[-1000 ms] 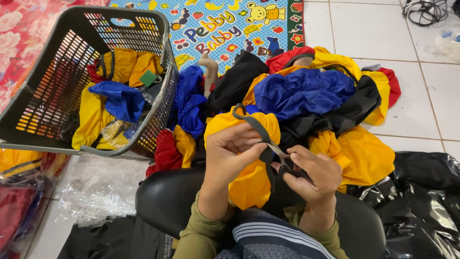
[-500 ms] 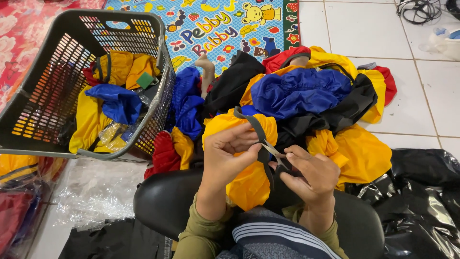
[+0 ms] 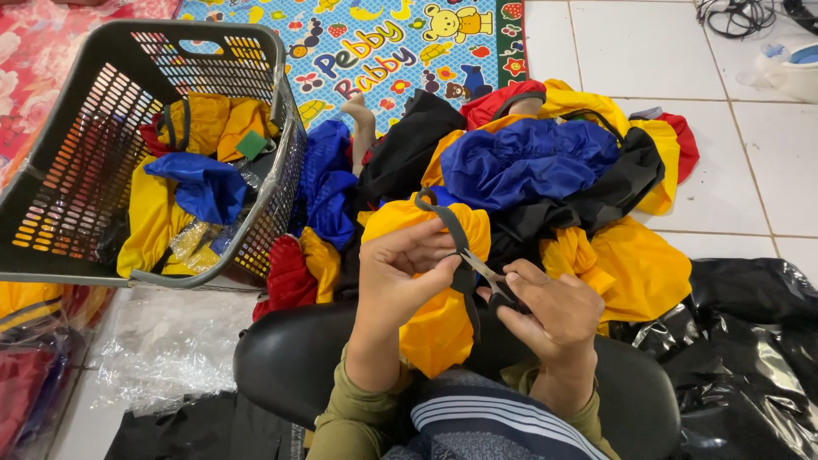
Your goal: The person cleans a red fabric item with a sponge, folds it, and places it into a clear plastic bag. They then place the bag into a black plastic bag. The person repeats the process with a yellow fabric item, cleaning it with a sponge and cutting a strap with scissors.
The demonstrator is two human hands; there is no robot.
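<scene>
The left hand (image 3: 405,268) pinches the yellow cloth (image 3: 439,315) and its black strap (image 3: 447,226), fingers closed tight on them. The right hand (image 3: 554,311) is clamped around small scissors (image 3: 486,274), whose blades point up and left toward the strap; whether the blades are parted is hard to tell at this size. The strap's long axis runs from upper left down to lower right, so it crosses the blades just right of the left hand's thumb. Both hands sit above a black cushion (image 3: 281,358). Beyond the strap lies a heap of blue, yellow, red and black cloth (image 3: 545,162). Left of the heap, a grey basket (image 3: 77,170) holds more.
</scene>
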